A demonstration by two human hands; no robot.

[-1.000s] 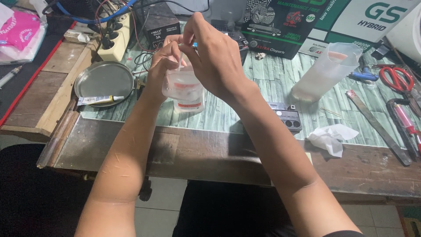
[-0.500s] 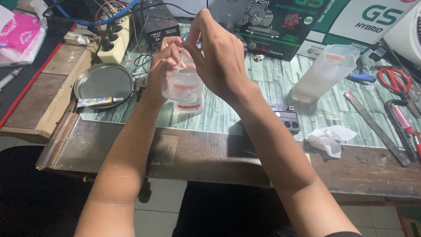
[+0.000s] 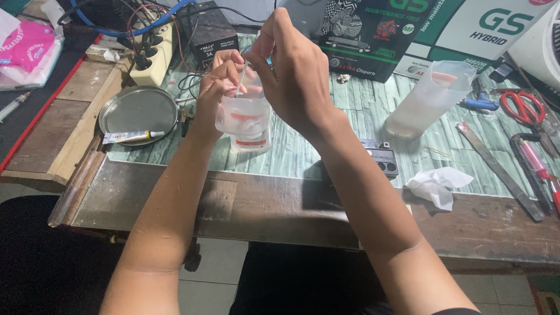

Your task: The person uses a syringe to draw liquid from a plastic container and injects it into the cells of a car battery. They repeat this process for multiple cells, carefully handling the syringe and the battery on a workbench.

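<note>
Left hand [image 3: 217, 87] wrapped around clear plastic cup [image 3: 245, 119], fingers curled on its far side; cup upright, held just above counter [image 3: 326, 198]. Right hand [image 3: 294, 76] directly above-right of cup, fingertips pressed together pinching thin stick [image 3: 241, 76]. Stick near vertical, lower end pointing into cup mouth. Counter: worn wood front, green patterned mat behind. Left of hands, round metal tray [image 3: 137, 109] with glue tube [image 3: 129, 136]; right, crumpled tissue [image 3: 436, 185], clear jug [image 3: 429, 99].

We saw a dark green-and-black printed carton [image 3: 373, 35] at the worktop's back edge, a white-and-green sign [image 3: 496, 26] beside it, and a pink packet [image 3: 26, 49] far left.
</note>
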